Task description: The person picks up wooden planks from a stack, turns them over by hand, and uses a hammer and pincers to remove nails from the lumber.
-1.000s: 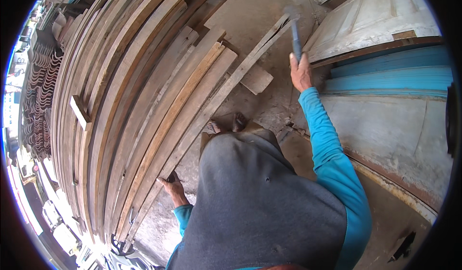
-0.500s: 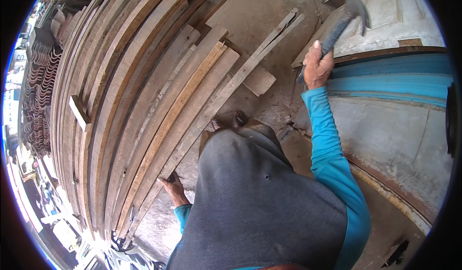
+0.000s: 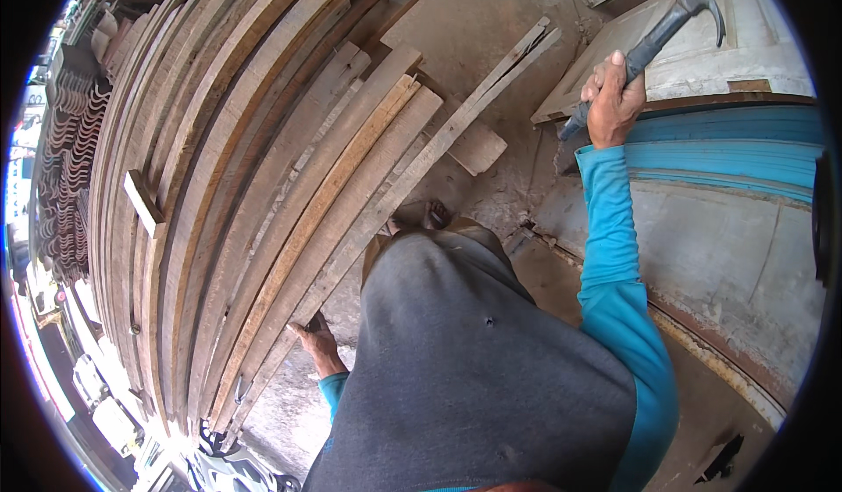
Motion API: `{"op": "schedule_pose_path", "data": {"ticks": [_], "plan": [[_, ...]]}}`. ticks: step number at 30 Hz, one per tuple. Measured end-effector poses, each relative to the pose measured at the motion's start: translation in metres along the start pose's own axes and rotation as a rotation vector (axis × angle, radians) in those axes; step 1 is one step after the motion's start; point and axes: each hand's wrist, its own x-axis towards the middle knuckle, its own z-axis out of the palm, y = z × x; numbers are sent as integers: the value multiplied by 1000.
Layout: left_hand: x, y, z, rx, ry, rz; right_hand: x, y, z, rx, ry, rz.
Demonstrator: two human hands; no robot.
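Observation:
My right hand (image 3: 616, 106) is raised at the right, wrapped round the dark grip of a claw hammer (image 3: 671, 29). The hammer's metal head points up and away, clear of the wood. Lower left, my left hand (image 3: 317, 345) holds the near edge of a narrow wooden batten (image 3: 438, 146); its thumb lies on the wood and the other fingers are partly hidden. A split opens the far end of that batten. Beside it, wider planks (image 3: 373, 172) lie lengthwise in a stack.
A small wood offcut (image 3: 145, 203) sits across the stack. Wavy roof tiles (image 3: 72, 167) are piled at the far left. To the right lean pale panelled doors (image 3: 702, 238) and blue boards (image 3: 719, 150). A short board (image 3: 478, 147) juts out near my feet.
My right hand has swung a little to the right and upward with the hammer. My left hand stays at the same spot on the batten.

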Motion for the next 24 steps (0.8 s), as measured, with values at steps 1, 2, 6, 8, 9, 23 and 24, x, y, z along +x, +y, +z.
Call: {"op": "schedule_pose_path", "data": {"ticks": [1,2,6,8,9,23,24], "plan": [[0,0,4,1,2,8,-6,17,-5,-39,12,44],[-1,0,7,1,4,14,-13,37,-13,-81,24,85],[0,1,8,-3,25,35,-43,89,-44,-458,-539,818],[-5,-1,18,3,26,21,-39,55,-36,-441,-494,690],[-5,0,17,161,37,55,-44,36,-31,-422,-448,624],[-14,6,27,224,123,64,-56,134,-42,-723,-409,760],[-10,2,16,266,97,73,-61,131,-47,-721,-411,747]]}}
